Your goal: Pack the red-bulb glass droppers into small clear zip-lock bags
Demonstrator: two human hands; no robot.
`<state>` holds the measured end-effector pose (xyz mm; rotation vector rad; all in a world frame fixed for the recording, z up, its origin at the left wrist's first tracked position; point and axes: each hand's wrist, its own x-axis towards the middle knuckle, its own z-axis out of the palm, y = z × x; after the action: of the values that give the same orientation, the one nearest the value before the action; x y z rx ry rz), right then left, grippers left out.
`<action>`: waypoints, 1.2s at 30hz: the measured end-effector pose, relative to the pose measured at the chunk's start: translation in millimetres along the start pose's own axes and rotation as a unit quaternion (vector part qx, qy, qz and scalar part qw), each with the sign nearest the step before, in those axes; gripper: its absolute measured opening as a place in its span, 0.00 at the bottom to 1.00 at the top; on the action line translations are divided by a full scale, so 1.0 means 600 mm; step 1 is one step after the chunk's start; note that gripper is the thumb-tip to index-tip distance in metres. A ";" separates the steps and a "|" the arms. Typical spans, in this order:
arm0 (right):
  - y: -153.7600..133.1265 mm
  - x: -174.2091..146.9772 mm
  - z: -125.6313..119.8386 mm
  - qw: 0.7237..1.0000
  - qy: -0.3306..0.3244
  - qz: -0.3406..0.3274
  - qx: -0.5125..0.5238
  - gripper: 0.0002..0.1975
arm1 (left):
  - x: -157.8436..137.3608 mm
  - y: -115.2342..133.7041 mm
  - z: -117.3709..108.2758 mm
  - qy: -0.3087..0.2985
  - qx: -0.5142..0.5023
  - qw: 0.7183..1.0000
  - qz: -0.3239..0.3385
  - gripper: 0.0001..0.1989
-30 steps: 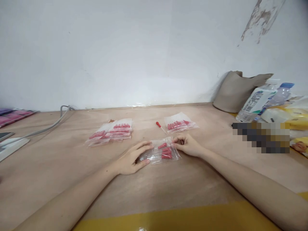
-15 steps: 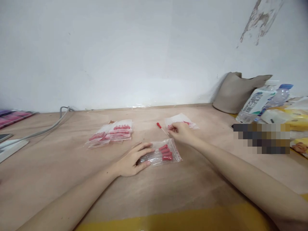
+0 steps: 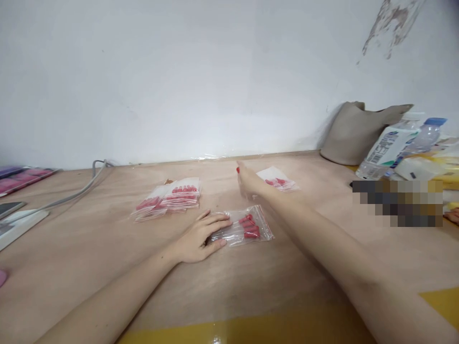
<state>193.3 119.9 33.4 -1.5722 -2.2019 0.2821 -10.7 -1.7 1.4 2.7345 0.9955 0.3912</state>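
A clear zip-lock bag lies flat in front of me, holding several droppers with red rubber bulbs and thin clear stems. Resting on the bag's left end, my left hand has its fingers stretched out and apart. Beyond the bag, my right hand is closed and blurred by motion. A red dropper bulb shows at its fingers; the stem is hidden by the hand. Just right of that hand, another small bag with red-bulbed droppers lies on the table.
Filled bags lie in a pile at left. A grey cable, a phone and a white object are farther left. At right stand a grey-brown container and plastic bottles, beside yellow packaging. The wall bounds the table's back.
My right hand has moved left and away from me, onto the loose dropper that lay on the table, and closed on it. My left hand stays on the bag.
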 end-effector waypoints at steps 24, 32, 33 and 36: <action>0.082 -0.168 0.023 0.735 0.186 0.157 0.633 0.19 | 0.000 -0.001 0.003 0.036 -0.022 0.999 0.017 0.22; 0.083 -0.181 0.022 0.738 0.175 0.146 0.635 0.16 | 0.000 -0.003 0.004 0.037 -0.017 0.999 0.013 0.22; 0.083 -0.181 0.019 0.732 0.166 0.155 0.642 0.16 | -0.001 -0.003 0.004 0.036 -0.017 0.999 0.011 0.22; 0.090 -0.183 0.009 0.725 0.107 0.184 0.655 0.12 | -0.002 0.000 0.002 0.035 -0.021 0.999 0.000 0.24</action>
<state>267.1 35.7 -16.6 -0.9996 -0.8874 1.3276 -11.2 -2.7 0.1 2.7004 0.9920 0.5044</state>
